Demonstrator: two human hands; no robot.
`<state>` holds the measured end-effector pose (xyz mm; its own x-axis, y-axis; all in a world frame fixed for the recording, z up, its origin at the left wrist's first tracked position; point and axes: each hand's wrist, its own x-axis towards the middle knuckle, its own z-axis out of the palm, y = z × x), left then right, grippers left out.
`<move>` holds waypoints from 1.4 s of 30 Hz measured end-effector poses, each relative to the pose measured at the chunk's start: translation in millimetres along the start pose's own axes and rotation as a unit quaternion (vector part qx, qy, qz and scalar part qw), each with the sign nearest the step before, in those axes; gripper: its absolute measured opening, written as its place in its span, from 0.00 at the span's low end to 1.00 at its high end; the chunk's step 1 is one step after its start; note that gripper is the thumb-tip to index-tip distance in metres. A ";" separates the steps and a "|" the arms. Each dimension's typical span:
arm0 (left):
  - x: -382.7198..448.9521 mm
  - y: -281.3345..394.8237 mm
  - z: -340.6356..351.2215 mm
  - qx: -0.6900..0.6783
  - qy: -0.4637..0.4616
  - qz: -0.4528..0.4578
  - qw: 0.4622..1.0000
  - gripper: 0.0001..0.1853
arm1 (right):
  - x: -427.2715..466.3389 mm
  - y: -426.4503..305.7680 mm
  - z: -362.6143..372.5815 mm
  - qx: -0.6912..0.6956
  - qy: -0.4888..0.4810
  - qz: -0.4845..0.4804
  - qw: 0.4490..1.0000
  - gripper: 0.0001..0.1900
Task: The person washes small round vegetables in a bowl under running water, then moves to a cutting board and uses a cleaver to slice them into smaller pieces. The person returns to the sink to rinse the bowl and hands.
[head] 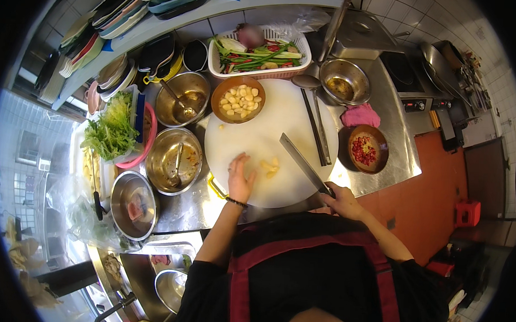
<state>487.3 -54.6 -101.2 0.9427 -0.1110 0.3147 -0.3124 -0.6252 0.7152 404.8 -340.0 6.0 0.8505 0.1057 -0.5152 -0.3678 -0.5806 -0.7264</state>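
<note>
A round white cutting board [241, 138] lies before me. My right hand [342, 200] grips the black handle of a kitchen knife [303, 163], its blade slanting up and left over the board. My left hand [241, 177], wearing a dark bead bracelet, rests at the board's lower left with fingers spread, apparently holding nothing. Just right of it lie several pieces of peeled garlic [269, 166]. A brown bowl of peeled garlic cloves [239, 100] sits at the board's upper edge, with one small piece [221, 127] below it. Black chopsticks [314, 129] and a metal ladle [307, 81] lie at the right.
Metal bowls [174, 161] with spoons stand left, near leafy greens [111, 128] and a bowl with meat [134, 205]. A white basket of vegetables [260, 53] is behind the board. At right are a metal bowl [345, 82], pink cloth [360, 116] and a bowl of chopped chillies [367, 149].
</note>
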 end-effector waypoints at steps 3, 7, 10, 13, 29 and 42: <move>37.3 -31.8 -8.2 0.032 0.106 -0.026 0.994 0.22 | 2.1 -3.0 -3.2 0.021 -0.019 0.014 0.999 0.22; 92.6 -68.9 -14.6 0.127 0.097 -0.093 0.983 0.23 | 4.3 -0.9 -1.4 0.047 -0.010 0.024 0.999 0.22; 108.4 -78.8 -11.5 0.171 0.000 -0.084 0.982 0.15 | 4.4 4.8 2.6 0.034 0.005 0.013 0.999 0.21; 95.4 -67.6 2.9 0.133 -0.024 -0.038 0.990 0.09 | 3.8 9.5 2.9 0.040 0.009 0.017 0.999 0.22; 4.6 29.1 35.3 0.006 -0.120 0.130 0.984 0.20 | -30.6 42.8 1.8 -0.281 0.131 -0.115 0.944 0.24; -10.3 24.1 13.3 0.050 -0.101 0.049 0.992 0.33 | -44.5 64.0 -10.0 -0.162 0.231 -0.042 0.958 0.24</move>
<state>471.6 -78.8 -95.4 0.9161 -0.3207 0.2407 -0.3994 -0.6765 0.6187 347.2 -390.0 -13.0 0.9753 -0.1624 -0.1498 -0.2182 -0.8143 -0.5379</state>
